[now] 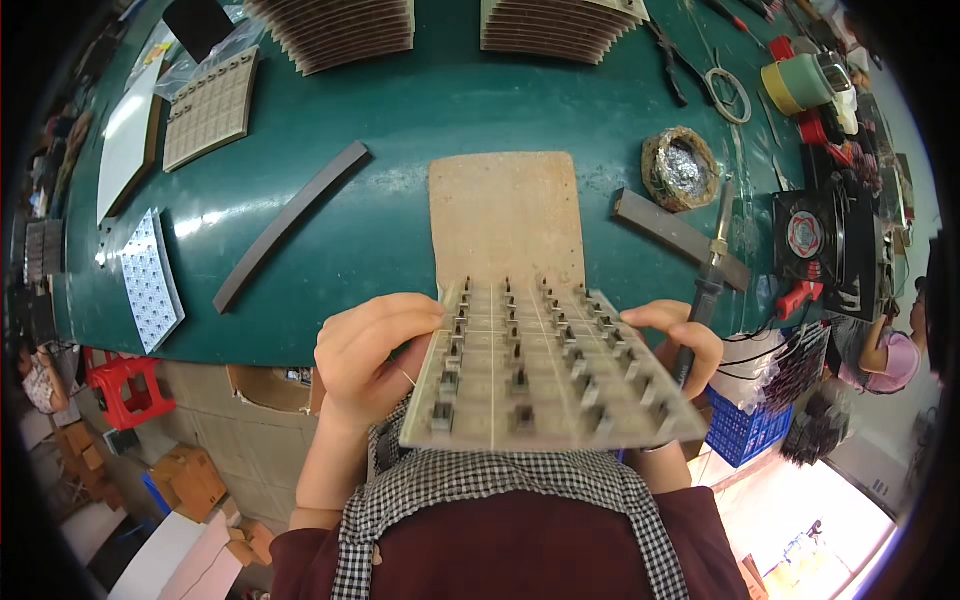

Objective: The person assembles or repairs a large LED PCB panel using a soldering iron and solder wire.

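Observation:
A pale circuit board panel [545, 400] is tilted up in front of my body, with rows of small dark components standing out of its face. My left hand [368, 345] grips its left edge, fingers bent and thumb behind. At the opposite edge my right hand [685, 338] steadies the panel with its fingertips. That same hand also holds a soldering iron [707, 285], its dark handle between the fingers and its metal tip pointing away from me. Just beyond the panel lies a brown rectangular board [507, 205], partly covered by the panel's far edge.
Dark bars [290, 228] lie left and right on the green table [400, 120]. A round container with a shiny inside [682, 168] and a black fan [810, 235] stand right. Stacked panels [340, 30] are at the back. Another panel [212, 108] lies far left.

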A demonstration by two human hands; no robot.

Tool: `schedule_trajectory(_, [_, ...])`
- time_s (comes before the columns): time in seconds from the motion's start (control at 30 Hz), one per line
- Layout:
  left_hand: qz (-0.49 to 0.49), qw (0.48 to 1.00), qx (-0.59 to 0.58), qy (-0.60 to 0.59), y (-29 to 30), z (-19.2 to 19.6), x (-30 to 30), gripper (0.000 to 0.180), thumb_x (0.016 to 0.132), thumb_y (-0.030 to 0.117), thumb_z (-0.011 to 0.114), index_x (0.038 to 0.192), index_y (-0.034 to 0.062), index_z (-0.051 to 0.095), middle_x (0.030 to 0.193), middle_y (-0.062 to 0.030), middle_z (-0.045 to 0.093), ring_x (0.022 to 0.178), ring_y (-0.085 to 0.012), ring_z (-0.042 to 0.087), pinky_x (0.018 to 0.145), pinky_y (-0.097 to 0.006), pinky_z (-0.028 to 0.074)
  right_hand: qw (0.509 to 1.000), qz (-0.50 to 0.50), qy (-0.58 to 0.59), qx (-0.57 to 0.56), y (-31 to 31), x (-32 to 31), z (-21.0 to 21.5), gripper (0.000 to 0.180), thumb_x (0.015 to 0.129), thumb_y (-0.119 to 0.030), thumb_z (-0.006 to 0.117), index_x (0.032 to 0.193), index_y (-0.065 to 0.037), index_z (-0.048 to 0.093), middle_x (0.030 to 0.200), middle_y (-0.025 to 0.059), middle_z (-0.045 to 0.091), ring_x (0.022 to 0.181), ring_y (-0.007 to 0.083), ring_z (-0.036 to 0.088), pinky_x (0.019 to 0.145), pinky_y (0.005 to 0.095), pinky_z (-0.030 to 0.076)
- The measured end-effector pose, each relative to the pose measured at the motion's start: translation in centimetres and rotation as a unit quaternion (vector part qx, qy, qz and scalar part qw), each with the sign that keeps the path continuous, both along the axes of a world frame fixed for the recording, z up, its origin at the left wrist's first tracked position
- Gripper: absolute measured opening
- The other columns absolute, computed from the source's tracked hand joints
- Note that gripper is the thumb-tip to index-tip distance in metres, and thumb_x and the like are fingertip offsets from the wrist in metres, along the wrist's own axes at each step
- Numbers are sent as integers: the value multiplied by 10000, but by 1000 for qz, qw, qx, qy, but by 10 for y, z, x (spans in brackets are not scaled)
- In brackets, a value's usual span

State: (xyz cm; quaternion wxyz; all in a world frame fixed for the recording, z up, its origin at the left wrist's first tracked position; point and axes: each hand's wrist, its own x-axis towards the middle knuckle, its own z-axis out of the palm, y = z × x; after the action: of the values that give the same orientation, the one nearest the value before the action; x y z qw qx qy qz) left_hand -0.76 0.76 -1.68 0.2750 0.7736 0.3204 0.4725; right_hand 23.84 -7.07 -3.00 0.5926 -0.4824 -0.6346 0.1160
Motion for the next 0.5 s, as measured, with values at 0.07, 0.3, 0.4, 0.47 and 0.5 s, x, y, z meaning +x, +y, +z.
schedule_trajectory(0.07, [11, 1000, 20, 10, 0, -5, -1, 157, 654, -32, 687, 796, 11, 639, 814, -111, 668, 604, -201, 632, 500, -256, 477, 1000, -5, 2, -18, -4, -2, -1, 427, 733, 142, 647, 1043, -50, 425, 868, 188, 647, 714, 226, 628, 622, 300, 516])
schedule_trajectory(0.3, [35, 982, 140, 118, -1, -9, -5, 198, 631, 17, 688, 820, 20, 629, 844, -92, 664, 503, -151, 548, 434, -247, 410, 1000, -1, 0, -31, -3, -4, -5, 466, 692, 149, 649, 1037, -89, 444, 849, 154, 665, 753, 273, 662, 665, 344, 527])
schedule_trajectory(0.4, [35, 981, 137, 135, 0, -15, -7, 199, 627, 22, 684, 817, 13, 623, 847, -100, 663, 503, -158, 549, 428, -247, 403, 999, 9, -9, -41, -3, -7, 0, 466, 692, 137, 653, 1039, -92, 444, 850, 143, 667, 748, 272, 661, 665, 342, 523])
schedule_trajectory(0.47, [43, 985, 118, 119, -1, -17, -8, 194, 623, 33, 683, 803, 7, 617, 842, -113, 663, 538, -181, 588, 446, -251, 431, 999, 8, -7, -43, -2, -10, 5, 469, 690, 130, 658, 1040, -99, 446, 855, 129, 669, 745, 268, 660, 663, 339, 520])
schedule_trajectory(0.5, [41, 985, 119, 121, -2, -17, -9, 194, 623, 33, 683, 803, 7, 617, 842, -113, 663, 538, -181, 588, 446, -251, 431, 999, 14, -9, -41, -2, -11, 6, 467, 689, 128, 662, 1035, -103, 450, 858, 124, 670, 743, 267, 659, 665, 341, 519])
